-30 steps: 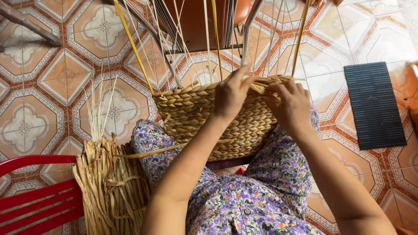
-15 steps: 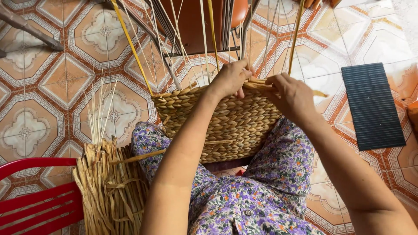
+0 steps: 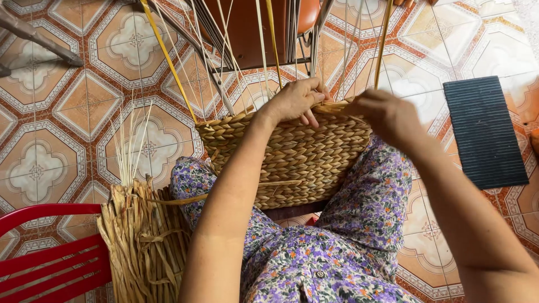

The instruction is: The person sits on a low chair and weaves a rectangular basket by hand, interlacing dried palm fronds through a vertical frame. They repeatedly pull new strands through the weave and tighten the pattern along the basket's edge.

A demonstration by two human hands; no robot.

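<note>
A half-woven straw basket [image 3: 292,157] rests on the person's lap, between knees in purple floral cloth [image 3: 359,224], its unwoven stakes [image 3: 269,39] rising loose from the rim. The left hand [image 3: 295,101] lies over the rim's top edge, fingers [image 3: 314,98] curled down onto the braid and pinching a strand. The right hand [image 3: 384,115] sits just beside it at the rim, closed into a loose fist around weaving straw; its fingertips are hidden. A bundle of dried straw [image 3: 143,241] leans by the left knee, next to a red chair [image 3: 50,252]. A dark ribbed mat [image 3: 485,132] lies on the patterned tile floor [image 3: 67,112] to the right
</note>
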